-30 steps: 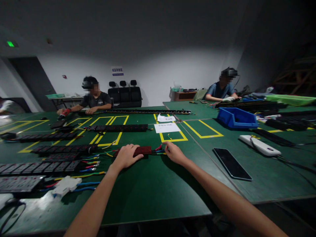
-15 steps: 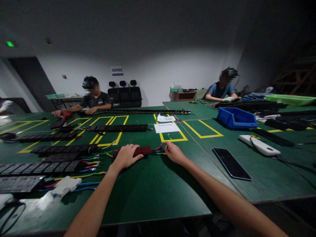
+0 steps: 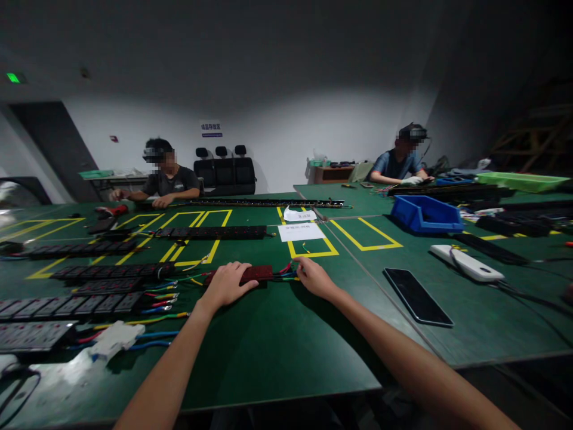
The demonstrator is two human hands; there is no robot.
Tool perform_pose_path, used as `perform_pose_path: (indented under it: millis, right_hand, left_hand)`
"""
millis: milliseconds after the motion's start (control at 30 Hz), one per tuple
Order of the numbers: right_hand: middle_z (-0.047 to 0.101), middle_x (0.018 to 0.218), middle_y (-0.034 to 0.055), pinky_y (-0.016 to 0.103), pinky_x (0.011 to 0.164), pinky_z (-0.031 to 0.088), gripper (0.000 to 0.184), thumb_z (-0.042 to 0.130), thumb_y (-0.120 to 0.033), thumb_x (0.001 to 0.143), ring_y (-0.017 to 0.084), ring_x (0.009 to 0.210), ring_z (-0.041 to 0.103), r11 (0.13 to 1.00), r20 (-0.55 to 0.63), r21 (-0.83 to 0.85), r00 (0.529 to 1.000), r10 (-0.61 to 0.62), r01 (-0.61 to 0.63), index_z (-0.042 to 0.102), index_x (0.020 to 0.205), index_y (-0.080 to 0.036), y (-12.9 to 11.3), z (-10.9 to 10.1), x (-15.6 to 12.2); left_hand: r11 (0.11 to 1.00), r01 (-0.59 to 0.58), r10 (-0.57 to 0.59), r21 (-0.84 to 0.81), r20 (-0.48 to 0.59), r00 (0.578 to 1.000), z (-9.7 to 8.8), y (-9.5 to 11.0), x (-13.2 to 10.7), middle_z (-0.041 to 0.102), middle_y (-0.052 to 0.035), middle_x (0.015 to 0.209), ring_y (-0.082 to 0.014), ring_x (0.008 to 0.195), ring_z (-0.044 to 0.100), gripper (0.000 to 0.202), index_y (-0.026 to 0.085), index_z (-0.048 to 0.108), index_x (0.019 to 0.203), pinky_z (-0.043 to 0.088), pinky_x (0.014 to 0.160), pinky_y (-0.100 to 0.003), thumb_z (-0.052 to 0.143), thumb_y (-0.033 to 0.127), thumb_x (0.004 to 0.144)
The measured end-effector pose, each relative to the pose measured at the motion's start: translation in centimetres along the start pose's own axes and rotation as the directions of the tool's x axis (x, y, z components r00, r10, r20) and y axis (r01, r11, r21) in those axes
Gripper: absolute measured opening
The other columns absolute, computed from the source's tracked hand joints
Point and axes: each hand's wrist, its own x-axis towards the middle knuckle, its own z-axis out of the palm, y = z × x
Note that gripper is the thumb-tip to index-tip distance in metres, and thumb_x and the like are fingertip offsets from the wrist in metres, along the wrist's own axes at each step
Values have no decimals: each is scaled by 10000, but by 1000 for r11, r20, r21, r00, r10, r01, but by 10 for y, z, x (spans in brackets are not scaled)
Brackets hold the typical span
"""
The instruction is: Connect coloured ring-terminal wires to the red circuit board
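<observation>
A short dark-red block (image 3: 262, 273), which looks like a socket strip, lies on the green table in front of me. My left hand (image 3: 230, 282) grips it from above, fingers over its far side and thumb along the near side, hiding its left part. Red, blue and green wires (image 3: 282, 275) come out of its right end. My right hand (image 3: 312, 277) is closed in a pinch at the loose ends of these wires; the exact hold is partly hidden. A yellow-green wire (image 3: 192, 279) shows at the block's left end.
Several black socket strips (image 3: 111, 270) with wire ends lie at left, near a white connector (image 3: 117, 339). Paper labels (image 3: 301, 232) lie ahead. At right are a phone (image 3: 417, 297), a white power bank (image 3: 465, 263) and a blue bin (image 3: 425, 214). Two people sit across the table.
Both my hands stay at the block and its wires, almost unmoved. The view has shifted slightly. The person at the far left has lifted a hand from the red tool.
</observation>
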Motion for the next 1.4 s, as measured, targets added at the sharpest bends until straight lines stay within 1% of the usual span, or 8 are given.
perform_pose_path:
  millis: [133, 267, 400, 567, 733, 867, 1033, 1400]
  right_hand:
    - [692, 1086, 101, 298, 878, 466, 415, 472, -148, 935, 206, 980, 636, 999, 13, 18, 999, -40, 40, 601, 1329, -169, 2, -1, 1]
    - [665, 1015, 81, 297, 843, 464, 524, 457, -139, 931, 194, 907, 612, 997, 40, 28, 997, -71, 70, 531, 1449, -168, 3, -3, 0]
    - [637, 1015, 64, 287, 839, 457, 575, 431, -139, 941, 178, 881, 596, 996, 66, 28, 994, -91, 90, 481, 1508, -223, 1, -6, -1]
    - [646, 1038, 73, 291, 873, 454, 549, 428, -148, 954, 185, 923, 602, 998, 82, 7, 995, -64, 64, 491, 1496, -213, -2, -7, -1]
    - [669, 1125, 102, 293, 887, 455, 456, 458, -162, 962, 196, 980, 611, 1000, 48, -9, 999, -20, 20, 557, 1407, -183, -2, -3, -1]
    - [677, 1128, 102, 296, 895, 458, 416, 459, -162, 960, 199, 990, 621, 1000, 47, -9, 999, -19, 20, 584, 1357, -176, -1, -3, 0]
    - [688, 1089, 101, 304, 894, 466, 419, 470, -143, 941, 201, 963, 630, 1000, 47, -7, 999, -21, 22, 597, 1340, -159, -1, -4, 1]
    - [680, 1210, 122, 325, 946, 463, 392, 454, -167, 964, 221, 1082, 635, 999, 36, -33, 999, -9, 10, 599, 1329, -162, -1, -1, 0]
  left_hand:
    - [1000, 1, -1, -8, -2, 1000, 0, 0, 0, 671, -129, 1210, -318, 1074, 630, 649, 188, 608, 1331, 466, 938, -447, 450, 690, 951]
    - [1000, 4, -4, -13, -7, 1000, -1, 1, 0, 671, -127, 1215, -314, 1087, 629, 644, 193, 609, 1330, 462, 947, -441, 454, 689, 950]
    - [1000, 2, -2, -13, -6, 1000, 0, 0, 0, 667, -129, 1223, -313, 1086, 624, 653, 193, 605, 1333, 459, 944, -439, 441, 696, 951]
    - [1000, -9, 9, -23, -2, 1000, 0, -1, 0, 661, -132, 1226, -310, 1077, 622, 664, 188, 598, 1339, 458, 944, -445, 421, 700, 956]
    - [1000, -6, 6, -24, 1, 1000, 0, -2, 0, 666, -129, 1203, -310, 1061, 625, 672, 192, 599, 1340, 461, 926, -437, 416, 709, 952]
    - [1000, -4, 4, -19, 8, 1000, 0, -1, 0, 661, -130, 1218, -310, 1076, 620, 654, 193, 594, 1346, 455, 936, -435, 422, 693, 960]
    - [1000, -3, 3, -5, 10, 1000, 1, -1, 0, 659, -131, 1220, -315, 1082, 619, 650, 191, 594, 1345, 455, 937, -439, 428, 689, 962]
    - [1000, 1, -1, -25, 11, 1000, 0, -1, 0, 659, -142, 1224, -316, 1086, 619, 676, 185, 599, 1346, 456, 947, -447, 410, 706, 958]
